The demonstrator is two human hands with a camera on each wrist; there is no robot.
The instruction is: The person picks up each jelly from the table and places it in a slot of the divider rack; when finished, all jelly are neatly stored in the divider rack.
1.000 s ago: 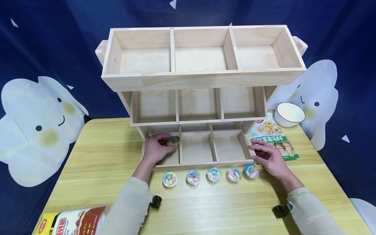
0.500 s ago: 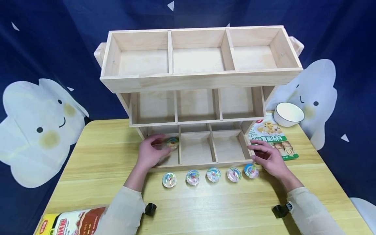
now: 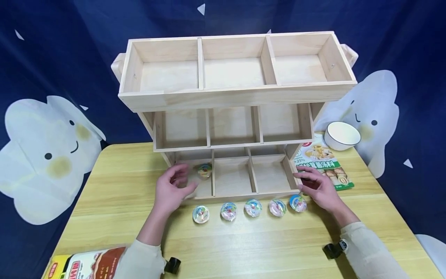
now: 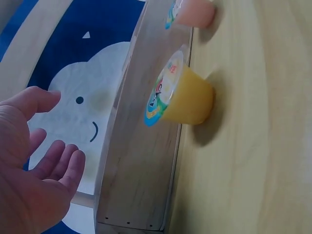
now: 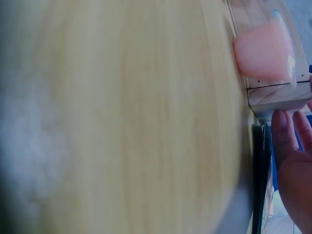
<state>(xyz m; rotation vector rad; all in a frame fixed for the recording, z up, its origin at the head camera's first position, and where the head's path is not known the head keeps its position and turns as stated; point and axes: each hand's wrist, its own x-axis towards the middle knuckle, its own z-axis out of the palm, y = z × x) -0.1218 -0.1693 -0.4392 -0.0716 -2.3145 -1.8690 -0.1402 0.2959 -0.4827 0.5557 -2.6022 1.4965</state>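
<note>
On the table (image 3: 265, 248) stands the rack (image 3: 240, 95), a cup (image 3: 204, 171) in its bottom-left compartment; the left hand (image 3: 168, 193), loosely spread, should avoid nudging it, while the spread right hand (image 3: 323, 190) touches the rack's end.

Left hand (image 3: 168, 192) loosely curved (thumb apart); right hand (image 3: 320, 188) slightly bent.

Head view forward, down; wrist views close (turned sideways); all share tabletop (image 3: 265, 248).
</note>
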